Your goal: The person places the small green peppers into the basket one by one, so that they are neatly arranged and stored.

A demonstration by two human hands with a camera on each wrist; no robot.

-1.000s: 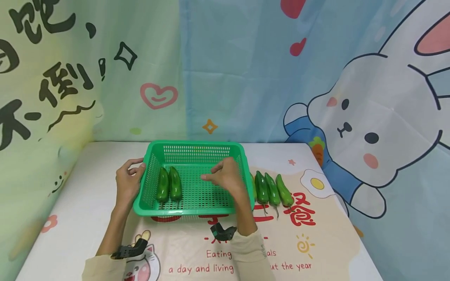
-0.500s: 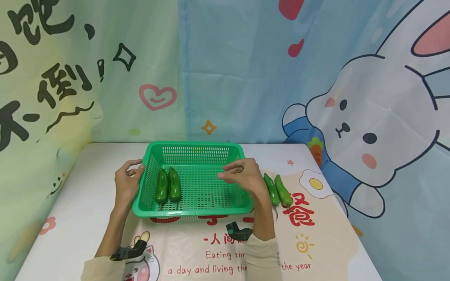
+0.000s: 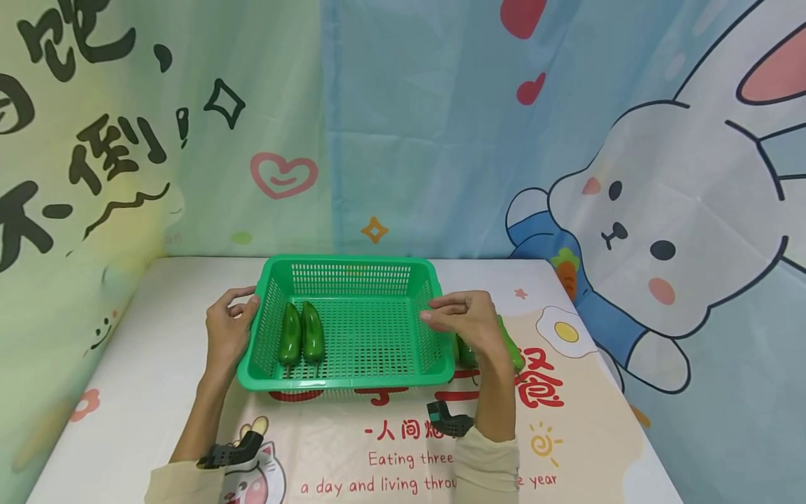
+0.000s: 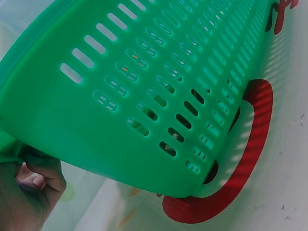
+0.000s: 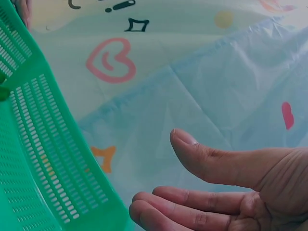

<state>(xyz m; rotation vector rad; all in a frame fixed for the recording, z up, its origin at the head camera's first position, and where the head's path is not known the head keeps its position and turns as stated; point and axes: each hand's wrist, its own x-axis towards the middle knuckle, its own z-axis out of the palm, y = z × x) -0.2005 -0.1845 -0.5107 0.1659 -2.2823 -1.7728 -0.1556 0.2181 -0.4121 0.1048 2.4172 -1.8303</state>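
Basket (image 3: 346, 383) on surface (image 3: 157, 315), two green peppers (image 3: 313, 332) inside, left side | left hand (image 3: 228, 329): fingers curled, gripping left rim | right hand (image 3: 471, 320): fingers parted, empty, near right rim | risk: low reach bumps rim, rolling peppers

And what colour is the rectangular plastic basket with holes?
The basket is bright green, seen best in the head view.
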